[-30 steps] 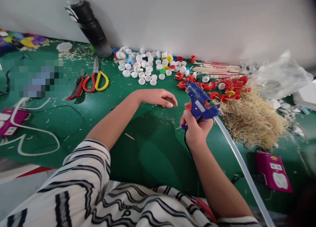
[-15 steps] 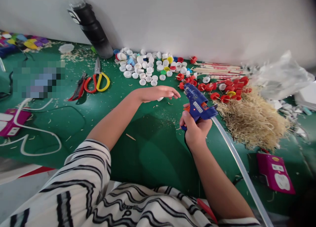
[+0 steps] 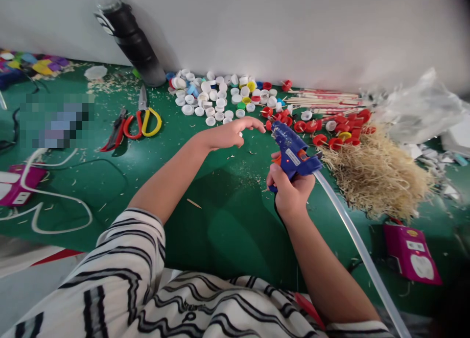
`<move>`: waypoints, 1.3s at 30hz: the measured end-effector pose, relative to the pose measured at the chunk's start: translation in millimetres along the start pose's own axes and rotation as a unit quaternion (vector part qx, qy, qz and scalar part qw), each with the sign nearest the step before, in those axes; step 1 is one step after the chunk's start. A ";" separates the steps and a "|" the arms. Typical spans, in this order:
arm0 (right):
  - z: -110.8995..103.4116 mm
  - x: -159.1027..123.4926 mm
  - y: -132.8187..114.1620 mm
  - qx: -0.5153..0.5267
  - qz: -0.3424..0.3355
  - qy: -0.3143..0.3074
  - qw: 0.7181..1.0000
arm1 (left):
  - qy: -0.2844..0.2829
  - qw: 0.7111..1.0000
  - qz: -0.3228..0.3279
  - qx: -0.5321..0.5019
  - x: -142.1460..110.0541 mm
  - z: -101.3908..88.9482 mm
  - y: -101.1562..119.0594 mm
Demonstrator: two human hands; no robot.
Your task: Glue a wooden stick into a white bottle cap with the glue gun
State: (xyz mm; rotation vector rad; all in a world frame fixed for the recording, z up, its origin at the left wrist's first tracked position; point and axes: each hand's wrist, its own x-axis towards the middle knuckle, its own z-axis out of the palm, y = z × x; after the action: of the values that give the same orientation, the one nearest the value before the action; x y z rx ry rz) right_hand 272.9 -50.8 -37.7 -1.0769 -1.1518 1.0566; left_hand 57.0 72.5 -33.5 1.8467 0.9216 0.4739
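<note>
Glue gun [image 3: 290, 144] left of straw [image 3: 382, 176], bottle [image 3: 136, 46] behind scissors [image 3: 143, 104]

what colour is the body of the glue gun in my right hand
The hot glue gun has a blue body, seen best in the head view.

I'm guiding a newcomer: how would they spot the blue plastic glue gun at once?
Right of centre over the green tabletop, left of the pale shredded fibre heap, find the person's bare right hand. It grips the blue plastic glue gun. Unlike the round red caps beyond, it trails a long translucent rod.
</note>
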 end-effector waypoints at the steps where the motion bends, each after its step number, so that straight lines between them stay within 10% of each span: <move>1: 0.2 0.1 -0.4 -0.001 0.003 -0.001 1.000 | 0.007 1.000 -0.002 0.014 -0.4 -0.9 0.6; 14: 0.5 0.3 -1.9 0.010 0.008 0.004 1.000 | 0.043 0.998 0.029 -0.031 0.2 8.2 -1.7; 23: 1.3 1.3 -6.5 0.036 0.013 0.020 0.999 | -0.092 0.976 0.071 -0.184 -4.8 3.2 7.7; 28: 1.9 1.4 -7.6 0.028 0.020 0.025 0.999 | -0.019 0.945 0.044 -0.324 -9.9 3.6 19.0; 39: 1.6 1.2 -6.9 0.029 0.023 0.024 0.999 | 0.145 0.954 0.041 -0.258 -1.7 5.5 18.1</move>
State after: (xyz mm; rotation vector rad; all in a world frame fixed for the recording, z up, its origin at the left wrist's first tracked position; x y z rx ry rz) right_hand 271.9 -50.6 -30.5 -1.0813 -1.0555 1.0875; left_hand 66.6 63.7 -19.6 1.3595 0.8155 0.9599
